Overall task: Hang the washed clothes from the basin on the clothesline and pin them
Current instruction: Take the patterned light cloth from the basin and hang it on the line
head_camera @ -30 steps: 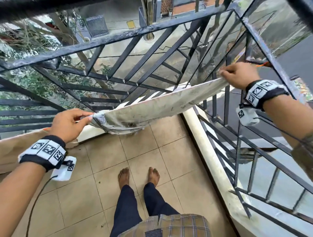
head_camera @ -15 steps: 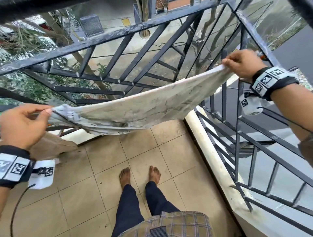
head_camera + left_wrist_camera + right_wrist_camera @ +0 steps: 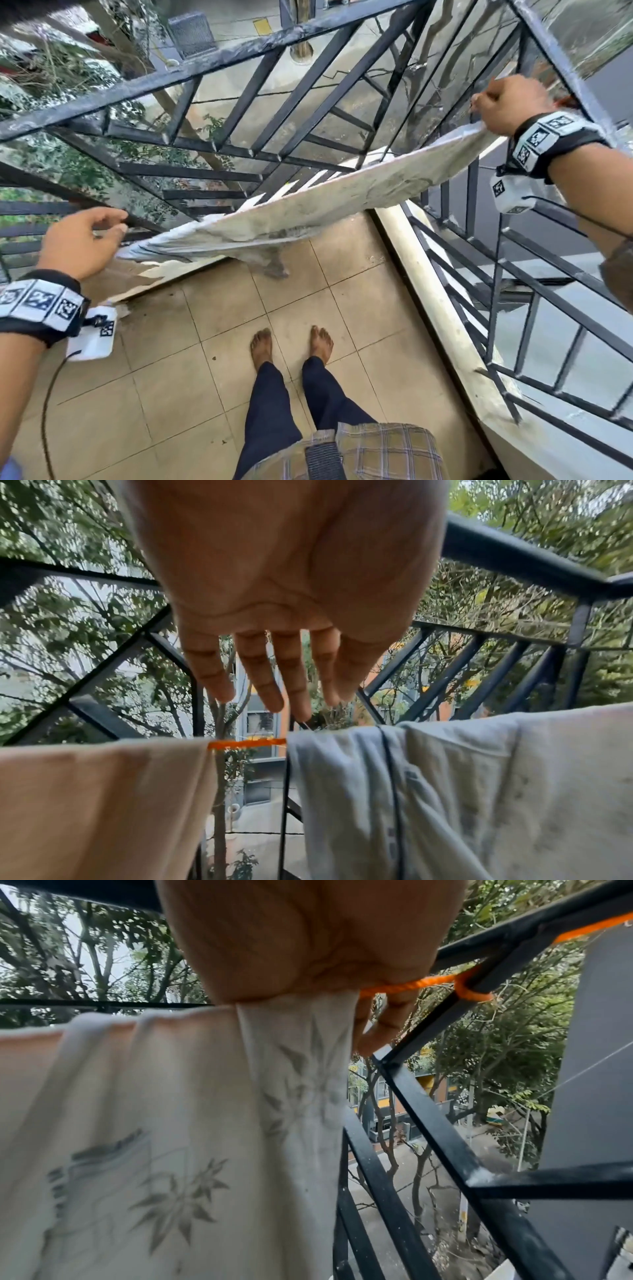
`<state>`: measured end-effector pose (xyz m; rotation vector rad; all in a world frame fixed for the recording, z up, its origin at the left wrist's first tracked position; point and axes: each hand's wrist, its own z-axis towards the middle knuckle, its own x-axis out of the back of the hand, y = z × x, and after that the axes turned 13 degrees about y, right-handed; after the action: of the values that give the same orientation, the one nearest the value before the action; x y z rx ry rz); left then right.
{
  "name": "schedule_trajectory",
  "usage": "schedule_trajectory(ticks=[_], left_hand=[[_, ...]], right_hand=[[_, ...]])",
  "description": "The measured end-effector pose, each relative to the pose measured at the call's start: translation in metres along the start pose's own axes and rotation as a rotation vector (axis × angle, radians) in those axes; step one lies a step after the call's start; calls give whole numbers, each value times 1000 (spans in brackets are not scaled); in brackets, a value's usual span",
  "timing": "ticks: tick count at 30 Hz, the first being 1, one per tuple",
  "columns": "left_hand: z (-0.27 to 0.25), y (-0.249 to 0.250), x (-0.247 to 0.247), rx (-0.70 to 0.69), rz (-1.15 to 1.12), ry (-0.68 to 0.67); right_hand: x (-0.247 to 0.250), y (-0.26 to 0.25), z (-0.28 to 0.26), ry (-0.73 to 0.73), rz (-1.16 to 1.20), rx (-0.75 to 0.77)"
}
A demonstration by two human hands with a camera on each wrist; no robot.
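At the far left of the left wrist view, a pale peach cloth (image 3: 103,804) hangs over the thin orange cord clothesline (image 3: 246,743). A short bare stretch of the line shows between it and the next garment. Above that gap hovers the left hand (image 3: 80,245), its grip fully released: the fingers (image 3: 257,674) are straight and spread, holding nothing, their tips just above the line and just beside the near end of the cloth.

That cloth is a white fabric piece with a faint grey leaf print (image 3: 308,209), draped over the clothesline. Its long axis runs along the line, from low on the left up to the right in the head view, with the fabric falling on both sides. A thin dark cable lies across its left end in the left wrist view.

At the right end, the right hand (image 3: 507,102) has its grip closed, fingers curled round the top edge of the white cloth right on the line. Beyond it the orange cord is knotted to a bar of the black metal balcony railing (image 3: 428,1096).

Two cloths hang on one line. Below, two bare feet stand on the beige tiled floor (image 3: 171,394).
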<state>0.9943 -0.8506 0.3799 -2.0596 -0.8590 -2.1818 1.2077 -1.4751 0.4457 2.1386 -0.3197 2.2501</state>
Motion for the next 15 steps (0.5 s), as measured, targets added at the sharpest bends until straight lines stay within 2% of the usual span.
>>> schedule_trajectory(ticks=[1,4,6,9,10,11,13,14,15], left_hand=[[-9,9,0,-20,-16,-8],[-30,35,7,-193,-40,-70],[-36,37,8,-229,-6,-147],[-40,26,15,-179,-26,-127],[-40,21,17,-221,-18,-116],[-45,31,17,-181,22,-92],[-44,25,1,-200,10,-37],[-38,12,15,-201,-27,-90],[-40,8,24,-217,7,-78]], right_hand=[[1,1,-3,24,57,-1],[3,8,-13,36,154,63],[5,14,-20,10,187,137],[13,24,-27,-14,213,252],[14,27,-28,-24,218,273],[16,31,-29,-38,215,274],[18,33,-29,-74,208,248],[17,34,-28,-89,199,238],[17,34,-27,-100,185,229]])
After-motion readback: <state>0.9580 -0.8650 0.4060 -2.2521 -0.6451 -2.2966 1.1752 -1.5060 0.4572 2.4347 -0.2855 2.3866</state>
